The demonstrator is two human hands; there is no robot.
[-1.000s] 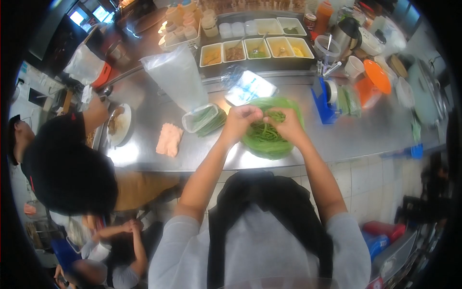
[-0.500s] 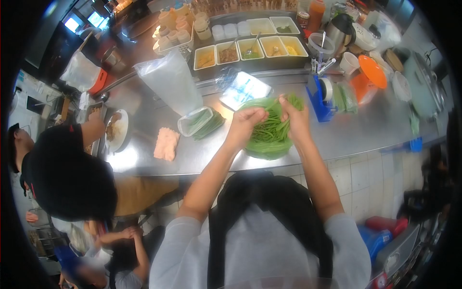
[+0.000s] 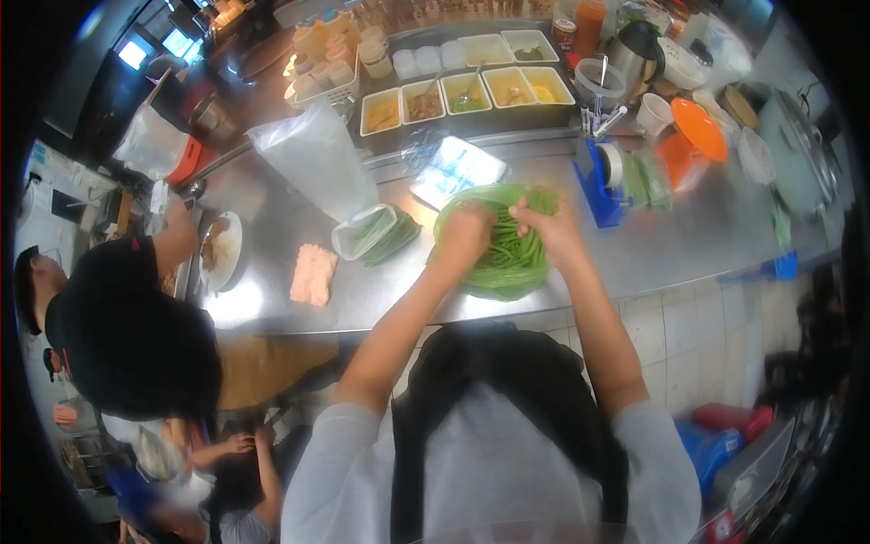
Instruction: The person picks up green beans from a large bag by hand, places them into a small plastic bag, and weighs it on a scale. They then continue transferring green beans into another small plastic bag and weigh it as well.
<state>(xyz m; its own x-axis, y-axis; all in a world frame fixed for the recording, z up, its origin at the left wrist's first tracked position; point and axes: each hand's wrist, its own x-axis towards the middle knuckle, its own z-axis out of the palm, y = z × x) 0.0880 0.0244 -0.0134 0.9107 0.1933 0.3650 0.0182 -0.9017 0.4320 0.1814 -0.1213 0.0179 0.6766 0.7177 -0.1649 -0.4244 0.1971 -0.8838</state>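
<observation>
A thin green plastic bag [image 3: 497, 288] full of green beans [image 3: 515, 247] sits open on the steel counter in front of me. My left hand [image 3: 468, 231] reaches down over the bag's left side. Its fingers are blurred and turned away, so their grip does not show. Over the right side of the beans, my right hand [image 3: 551, 232] is closed in a pinch, thumb against curled fingers; what lies between them is too small to make out. Left of this bag, a clear bag [image 3: 355, 238] holds more long green vegetables [image 3: 391, 238].
A pink cloth [image 3: 314, 274] and a tall clear bag [image 3: 317, 163] lie to the left. Behind stand food trays [image 3: 467, 104] and a white-blue packet [image 3: 459, 172]. A blue tape dispenser [image 3: 598, 195] is at right. A co-worker [image 3: 136, 317] works beside a plate [image 3: 237, 254].
My left hand has lowered from above the beans into the bag's left side. My right hand has dropped slightly, and its raised fingers have curled in.
</observation>
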